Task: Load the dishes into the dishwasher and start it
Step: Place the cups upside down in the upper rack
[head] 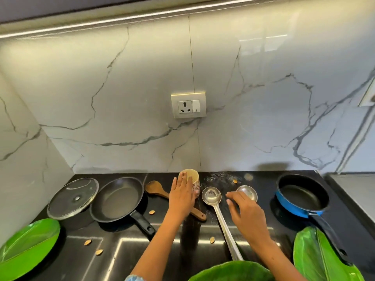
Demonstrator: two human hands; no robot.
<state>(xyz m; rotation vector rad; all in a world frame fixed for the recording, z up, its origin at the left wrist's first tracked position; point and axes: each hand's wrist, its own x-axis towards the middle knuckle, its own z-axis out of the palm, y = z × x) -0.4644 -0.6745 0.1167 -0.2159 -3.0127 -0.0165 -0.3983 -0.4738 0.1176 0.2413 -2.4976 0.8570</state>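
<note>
While both hands reach over it, the glossy black stone bench [203, 246] carries everything, backed by a smooth white marble wall [121, 88] with grey veins and a square socket plate [188, 105]. Three shiny green leaf-shaped plates sit at the near edge: one at the left [26, 248], one at the right [322, 258], one at the bottom middle [231, 272]. A round black frying pan [118, 199] lies left of centre, a round glass lid [73, 197] touching its left side. A deeper black pan with a blue outside [302, 196] sits at the right. A long steel ladle [212, 196] runs toward the camera, and a wooden spoon [155, 188] lies partly under the left arm. The left hand [181, 196] wraps a pale patterned cup [191, 180] standing upright near the wall. The right hand [246, 212] hovers with fingers loosely curled over a second steel ladle bowl [247, 191]; it seems not to grip it. Small tan scraps [88, 241] dot the bench.
</note>
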